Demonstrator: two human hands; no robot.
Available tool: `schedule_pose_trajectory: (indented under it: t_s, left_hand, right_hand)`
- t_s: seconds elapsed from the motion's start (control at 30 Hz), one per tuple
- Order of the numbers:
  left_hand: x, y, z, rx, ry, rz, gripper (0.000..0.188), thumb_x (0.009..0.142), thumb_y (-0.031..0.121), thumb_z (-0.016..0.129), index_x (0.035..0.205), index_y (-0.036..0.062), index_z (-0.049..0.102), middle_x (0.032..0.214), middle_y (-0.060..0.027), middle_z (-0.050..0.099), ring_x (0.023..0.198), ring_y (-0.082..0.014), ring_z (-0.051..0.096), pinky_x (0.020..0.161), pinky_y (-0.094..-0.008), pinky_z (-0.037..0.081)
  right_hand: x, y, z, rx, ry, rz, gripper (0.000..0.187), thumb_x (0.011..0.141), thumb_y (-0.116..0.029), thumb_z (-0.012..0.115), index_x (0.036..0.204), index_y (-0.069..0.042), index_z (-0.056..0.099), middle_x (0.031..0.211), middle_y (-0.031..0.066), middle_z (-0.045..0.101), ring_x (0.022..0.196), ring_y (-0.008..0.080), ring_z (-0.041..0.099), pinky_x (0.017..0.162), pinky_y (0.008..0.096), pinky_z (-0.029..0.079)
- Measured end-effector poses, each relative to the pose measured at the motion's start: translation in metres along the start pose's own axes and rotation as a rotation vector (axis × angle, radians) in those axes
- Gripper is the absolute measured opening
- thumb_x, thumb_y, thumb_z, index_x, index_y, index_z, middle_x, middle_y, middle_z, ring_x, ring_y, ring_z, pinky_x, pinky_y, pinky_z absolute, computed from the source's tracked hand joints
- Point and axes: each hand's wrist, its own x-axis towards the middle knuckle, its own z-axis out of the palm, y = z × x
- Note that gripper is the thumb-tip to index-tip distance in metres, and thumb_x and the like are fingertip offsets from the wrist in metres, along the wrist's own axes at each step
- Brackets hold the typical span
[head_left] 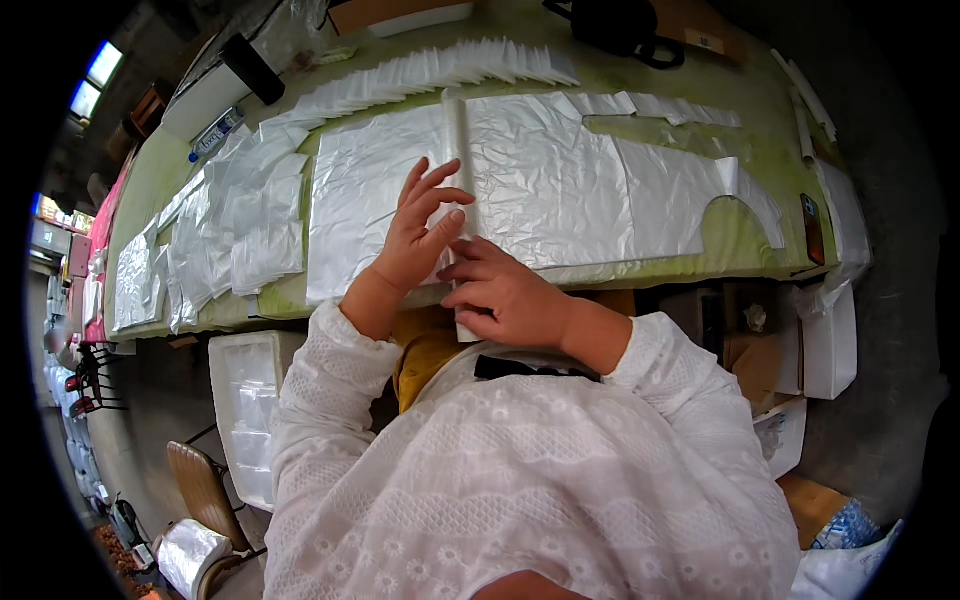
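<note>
A long narrow roll of thin whitish plastic lies across the table, pointing away from me, its near end over the table's front edge. Flat sheets of crinkled translucent plastic bags spread out on both sides of it; those at the right have handle-shaped cutouts. My left hand is raised over the roll with fingers apart and slightly bent, and nothing shows in it. Lower down, my right hand rests its spread fingers against the near part of the roll.
A fanned row of folded plastic bags runs along the back of the green-covered table. Loose bags, a bottle and a dark cylinder are at left. A phone lies near the right edge. A white bin stands below.
</note>
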Motion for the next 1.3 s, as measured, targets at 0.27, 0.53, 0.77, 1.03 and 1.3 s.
schedule_pose_trajectory:
  t_s: [0.27,0.53,0.77,1.03,1.3]
  left_hand:
    - [-0.039,-0.006,-0.079,0.562,-0.142,-0.216,0.017,0.093,0.029,0.072,0.103,0.0148,0.074,0.146,-0.0058,0.058,0.148,-0.0417,0.035,0.12,-0.0553,0.027]
    - [-0.038,-0.005,-0.089,0.798,-0.09,-0.615,0.078,0.092,0.032,0.07,0.158,0.0094,0.035,0.164,-0.0214,0.031,0.149,-0.0443,0.031,0.123,-0.0465,0.028]
    - [-0.031,-0.043,-0.134,0.857,-0.109,-0.951,0.081,0.093,0.025,0.063,0.163,0.014,0.024,0.154,-0.023,0.047,0.137,-0.0431,0.049,0.115,-0.0469,0.04]
    - [0.011,-0.005,-0.05,-0.36,0.325,-0.828,0.083,0.096,0.011,0.062,0.165,0.0173,0.017,0.114,-0.0134,0.064,0.091,-0.0189,0.063,0.081,-0.0353,0.054]
    - [0.034,0.013,0.042,-0.841,0.366,-0.845,0.1,0.095,0.009,0.068,0.165,0.0277,-0.001,0.103,-0.0136,0.064,0.08,-0.0225,0.063,0.069,-0.0433,0.059]
  right_hand:
    - [-0.01,-0.025,0.001,0.223,0.024,-0.135,0.017,0.083,-0.002,0.072,0.1,-0.007,0.072,0.102,0.0096,0.071,0.105,0.0295,0.066,0.099,0.0481,0.049]
    - [-0.058,-0.013,-0.001,0.222,0.164,0.072,0.018,0.082,0.0,0.072,0.098,-0.007,0.073,0.093,0.009,0.072,0.085,0.0289,0.068,0.075,0.0385,0.055]
    - [-0.074,-0.012,-0.002,0.204,0.201,0.154,0.019,0.084,0.0,0.07,0.101,-0.007,0.074,0.095,0.0089,0.074,0.086,0.0282,0.07,0.077,0.0375,0.056]
    - [-0.068,-0.012,0.012,0.533,0.167,0.496,0.035,0.096,-0.007,0.067,0.13,-0.004,0.062,0.115,0.0094,0.069,0.097,0.0179,0.068,0.085,0.0312,0.056]
    - [-0.039,-0.022,0.003,1.191,0.118,0.946,0.057,0.105,-0.025,0.059,0.151,-0.001,0.035,0.121,0.0135,0.06,0.094,0.0217,0.067,0.088,0.0363,0.058]
